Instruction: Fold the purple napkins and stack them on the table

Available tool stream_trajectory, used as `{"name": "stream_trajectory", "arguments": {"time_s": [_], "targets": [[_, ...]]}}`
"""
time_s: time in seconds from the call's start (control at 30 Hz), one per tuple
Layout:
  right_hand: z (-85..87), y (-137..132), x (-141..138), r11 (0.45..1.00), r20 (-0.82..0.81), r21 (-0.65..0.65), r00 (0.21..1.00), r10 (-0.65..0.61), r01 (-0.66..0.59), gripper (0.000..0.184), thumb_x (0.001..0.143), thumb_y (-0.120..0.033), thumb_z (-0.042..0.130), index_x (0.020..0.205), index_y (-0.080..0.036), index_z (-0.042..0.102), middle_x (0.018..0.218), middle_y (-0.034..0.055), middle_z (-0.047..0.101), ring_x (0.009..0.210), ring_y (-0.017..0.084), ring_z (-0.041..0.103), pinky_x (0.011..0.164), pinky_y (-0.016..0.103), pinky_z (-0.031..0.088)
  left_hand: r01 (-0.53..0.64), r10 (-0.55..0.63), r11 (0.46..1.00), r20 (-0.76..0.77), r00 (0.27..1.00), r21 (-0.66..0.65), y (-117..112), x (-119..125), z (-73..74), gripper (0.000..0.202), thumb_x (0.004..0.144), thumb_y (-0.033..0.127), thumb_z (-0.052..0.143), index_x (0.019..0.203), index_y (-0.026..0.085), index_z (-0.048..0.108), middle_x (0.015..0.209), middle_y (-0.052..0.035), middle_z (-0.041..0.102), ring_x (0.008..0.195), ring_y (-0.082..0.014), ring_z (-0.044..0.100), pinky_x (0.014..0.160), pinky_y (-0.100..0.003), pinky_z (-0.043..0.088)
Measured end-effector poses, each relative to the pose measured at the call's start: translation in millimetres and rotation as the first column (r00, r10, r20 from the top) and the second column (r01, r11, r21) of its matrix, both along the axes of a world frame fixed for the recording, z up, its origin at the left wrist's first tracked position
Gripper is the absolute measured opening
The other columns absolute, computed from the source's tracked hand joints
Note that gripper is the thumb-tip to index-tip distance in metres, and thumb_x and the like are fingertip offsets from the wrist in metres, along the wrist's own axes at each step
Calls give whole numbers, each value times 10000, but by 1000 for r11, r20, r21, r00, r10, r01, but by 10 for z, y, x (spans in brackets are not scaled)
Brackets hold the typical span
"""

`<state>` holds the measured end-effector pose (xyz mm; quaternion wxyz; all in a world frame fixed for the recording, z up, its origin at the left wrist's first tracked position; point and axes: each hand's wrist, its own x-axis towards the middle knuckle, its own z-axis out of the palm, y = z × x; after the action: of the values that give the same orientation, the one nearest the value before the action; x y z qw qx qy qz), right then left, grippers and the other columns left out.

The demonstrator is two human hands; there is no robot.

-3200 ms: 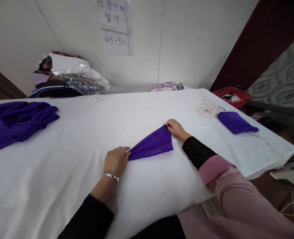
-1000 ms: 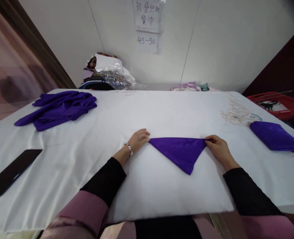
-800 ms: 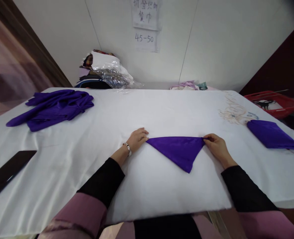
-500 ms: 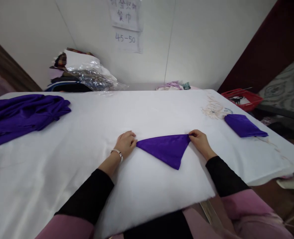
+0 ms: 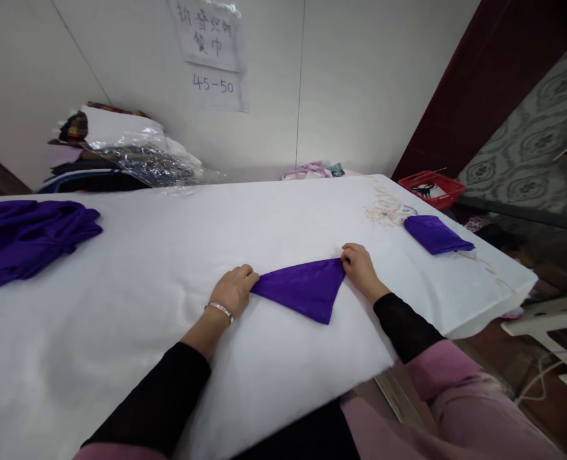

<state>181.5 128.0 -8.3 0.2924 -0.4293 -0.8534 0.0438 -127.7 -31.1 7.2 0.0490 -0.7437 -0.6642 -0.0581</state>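
Stretches wide as a table (image 5: 264,223) under flower-patterned white cloth (image 5: 120,338), bearing a loose purple heap (image 5: 29,243) at left, a folded purple bundle (image 5: 436,234) at right and, between them, a purple fabric triangle (image 5: 307,289)

L hand (image 5: 232,290): slim silver bracelet (image 5: 220,310) at wrist. Forearms: blk sleeves (image 5: 161,390), L & R. R arm also has a wide pink cuff (image 5: 442,367) w/ creased dusty-pink sleeve (image 5: 489,412) behind; pink sliver on L. Torso: blk panel (image 5: 307,431) next to dusty-pink fabric (image 5: 381,425).
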Motion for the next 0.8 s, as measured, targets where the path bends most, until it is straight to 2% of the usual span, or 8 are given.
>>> {"name": "stream_trajectory", "arguments": {"time_s": [0.17,0.27,0.33,0.43,0.5,0.6,0.7,0.8], "targets": [[64,-49,-34,999,195,-17,980,34,-31,264,730,-26,453,792,-176,662,888,70,642,878,210,501,773,318,327,-1,3,999,42,999,-43,-20,26,74,322,744,13,406,868,197,639,924,-53,638,842,-202,553,739,-311,425],[123,-89,-39,999,255,-37,966,41,-33,288,724,-22,457,841,-170,675,902,70,659,907,206,506,783,317,302,-93,102,993,113,988,-79,-26,87,165,229,765,114,444,835,203,644,907,-34,656,828,-196,575,751,-318,427],[179,-122,-50,998,269,-54,963,31,-17,276,745,-51,458,849,-173,683,907,70,669,922,206,507,806,325,289,-192,207,974,132,969,-119,-8,162,241,226,820,269,436,756,210,645,876,-35,667,798,-206,596,731,-338,428],[277,-166,-99,997,311,-75,950,2,23,257,846,-212,448,791,-184,697,884,78,682,920,219,513,850,351,275,-313,337,928,100,936,-200,66,299,340,483,855,522,332,670,203,643,822,-74,683,770,-242,622,729,-380,428],[341,-181,-160,995,378,-78,925,-29,63,408,898,-409,407,732,-185,705,838,98,686,912,241,523,879,382,267,-382,412,885,67,909,-265,141,383,373,598,829,629,285,672,190,660,801,-115,690,780,-277,634,735,-407,431],[421,-177,-282,987,479,-96,875,-68,129,661,865,-653,311,705,-162,724,794,151,686,909,287,546,919,437,251,-468,512,812,40,858,-350,256,471,365,707,763,740,269,707,173,688,816,-164,698,804,-320,641,727,-431,439],[471,-159,-413,969,525,-160,848,-76,186,802,815,-750,250,764,-115,737,839,210,681,938,339,557,944,494,218,-518,568,773,34,822,-367,327,515,320,759,718,789,278,755,164,706,861,-185,699,839,-349,636,721,-446,441],[477,-160,-522,944,534,-223,841,-91,244,846,793,-775,246,857,-82,727,908,245,665,982,379,545,942,539,191,-543,585,769,30,810,-337,340,536,269,759,723,777,291,802,152,714,879,-191,694,869,-357,629,739,-450,432]]}}
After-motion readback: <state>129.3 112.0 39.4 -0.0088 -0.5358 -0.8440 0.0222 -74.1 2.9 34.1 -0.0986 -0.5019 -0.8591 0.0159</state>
